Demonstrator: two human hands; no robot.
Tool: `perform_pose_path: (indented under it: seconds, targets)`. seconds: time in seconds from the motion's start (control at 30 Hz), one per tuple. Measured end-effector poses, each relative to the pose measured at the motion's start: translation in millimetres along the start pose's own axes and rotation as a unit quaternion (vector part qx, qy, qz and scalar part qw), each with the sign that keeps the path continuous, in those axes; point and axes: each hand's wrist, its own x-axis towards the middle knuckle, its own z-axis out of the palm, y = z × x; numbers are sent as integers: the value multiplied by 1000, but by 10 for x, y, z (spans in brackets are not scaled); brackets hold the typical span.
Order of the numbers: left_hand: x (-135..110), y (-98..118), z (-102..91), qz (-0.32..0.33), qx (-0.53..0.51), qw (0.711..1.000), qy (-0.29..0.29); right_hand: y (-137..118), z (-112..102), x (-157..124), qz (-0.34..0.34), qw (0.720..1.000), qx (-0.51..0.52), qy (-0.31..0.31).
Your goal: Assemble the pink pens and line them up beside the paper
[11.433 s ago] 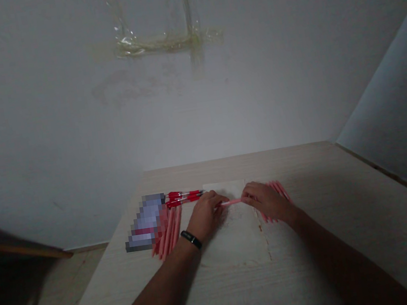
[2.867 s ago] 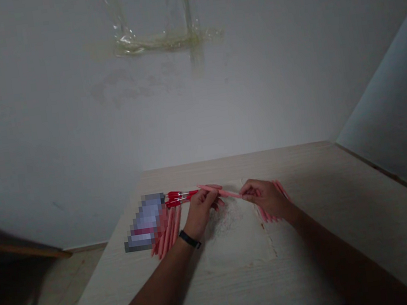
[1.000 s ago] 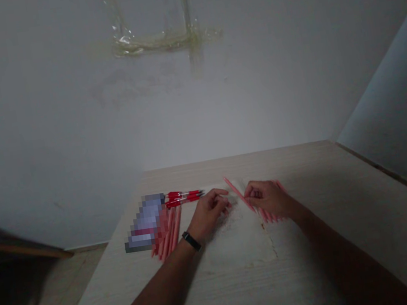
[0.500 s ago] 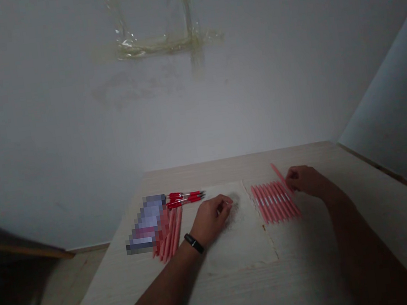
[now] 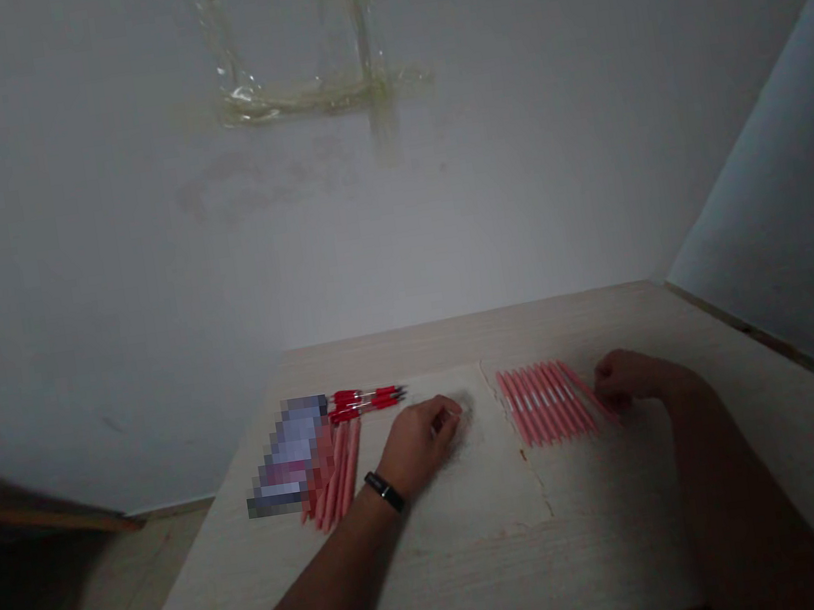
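My left hand (image 5: 422,439), with a black band on its wrist, rests on the pale sheet (image 5: 480,502). Its fingers are curled, thumb and forefinger close together; whatever they may hold is too small to make out. At the right end of a neat row of pink pens (image 5: 546,405), a slanted pink pen (image 5: 587,393) lies with its far end close to the row and its near end angled away. My right hand (image 5: 625,378) is closed at that slanted pen, fingertips against its side. Pale bands show across the middle of the row.
To the left lie a loose pile of pink pens (image 5: 341,481) and several red pens (image 5: 367,401) with dark tips. A blurred-out phone-like slab (image 5: 288,453) is beside them. The wooden table (image 5: 621,537) meets a wall (image 5: 480,234) bearing old tape.
My right hand has come nearer and slightly right, bringing the slanted pink pen down beside the row. My left hand keeps its place on the sheet. The view has shifted a little.
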Motion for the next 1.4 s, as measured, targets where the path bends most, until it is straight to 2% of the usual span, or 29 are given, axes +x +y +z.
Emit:
perform_pose_path:
  seconds: [0.07,0.2,0.27,0.6,0.97,1.4]
  targets:
    - [-2,-9,8,0,3,1000,-3,-2,-4,0,2,1000,-17,9]
    - [-3,-9,7,1,8,1000,-8,-44,2,64,2,993,-57,108]
    - [-3,-2,3,1,9,1000,-6,-64,16,106,0,989,-70,131]
    - [-2,3,-3,-3,16,1000,-7,-202,72,75,6,992,-60,111]
    - [-10,10,-7,-5,28,999,-14,-214,164,146,31,996,18,76]
    - [-11,-3,-5,-2,28,1000,-13,-239,170,152,21,996,11,85]
